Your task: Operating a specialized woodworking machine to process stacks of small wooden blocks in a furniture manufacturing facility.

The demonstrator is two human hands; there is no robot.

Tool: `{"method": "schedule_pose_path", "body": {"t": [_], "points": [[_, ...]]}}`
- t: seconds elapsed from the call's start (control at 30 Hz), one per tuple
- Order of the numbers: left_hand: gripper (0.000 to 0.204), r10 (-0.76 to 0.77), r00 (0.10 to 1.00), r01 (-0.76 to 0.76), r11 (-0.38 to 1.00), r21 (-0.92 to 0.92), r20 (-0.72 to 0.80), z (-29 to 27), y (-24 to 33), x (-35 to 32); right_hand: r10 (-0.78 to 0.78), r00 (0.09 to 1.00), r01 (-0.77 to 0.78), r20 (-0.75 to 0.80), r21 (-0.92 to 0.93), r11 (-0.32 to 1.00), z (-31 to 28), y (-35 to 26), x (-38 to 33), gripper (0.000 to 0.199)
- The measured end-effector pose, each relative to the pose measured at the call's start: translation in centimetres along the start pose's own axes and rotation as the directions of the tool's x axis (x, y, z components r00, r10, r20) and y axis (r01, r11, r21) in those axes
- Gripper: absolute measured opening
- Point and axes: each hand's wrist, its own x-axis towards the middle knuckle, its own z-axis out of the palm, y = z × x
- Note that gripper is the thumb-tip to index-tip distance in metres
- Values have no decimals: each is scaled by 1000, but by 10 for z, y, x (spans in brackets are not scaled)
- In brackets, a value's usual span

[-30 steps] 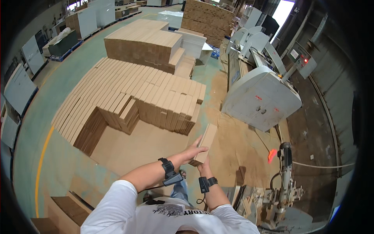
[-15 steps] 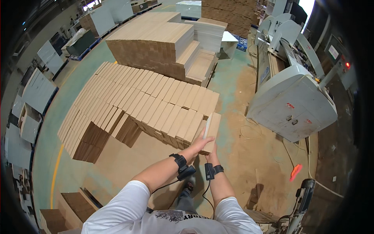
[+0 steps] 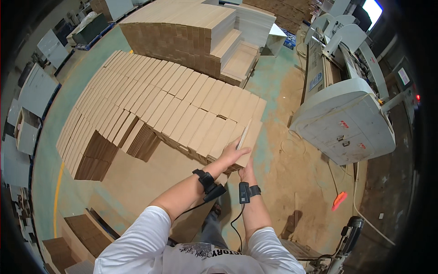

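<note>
At the near right corner of the stack (image 3: 196, 109), I have the bundle (image 3: 254, 142) in a two-handed hold: the left hand (image 3: 233, 154) grasps it from the left, thumb across the tan face, and the right hand (image 3: 247, 171) is up against its near end. Both grip near that end, so I judge the far end could dip if the weight gets ahead of them. If the pieces are loose, they could slide over one another should the left hand ease off. The bundle is close enough to the end row that a corner could catch and knock a piece askew, or fingers underneath get pinched. The black cable (image 3: 233, 223) looping from the right wristband (image 3: 244, 192) could snag on an edge.

I can't see the bundle's underside or most of the right hand's fingers, nor tell whether bundle and stack touch. The piece count escapes me too. One shoe (image 3: 216, 208) shows only partly, and the panel (image 3: 404, 76) fades toward the dark rim.
</note>
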Motion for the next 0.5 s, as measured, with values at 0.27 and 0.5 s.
{"method": "schedule_pose_path", "body": {"t": [0.27,0.5], "points": [[74,-54,996,65,982,-179,70,-6,11,-1,-135,986,137,94,-11,991,25,-29,-38,62],[82,-48,999,47,999,-22,-6,-8,30,-26,-134,991,129,-5,-233,964,54,-36,-81,67]]}}
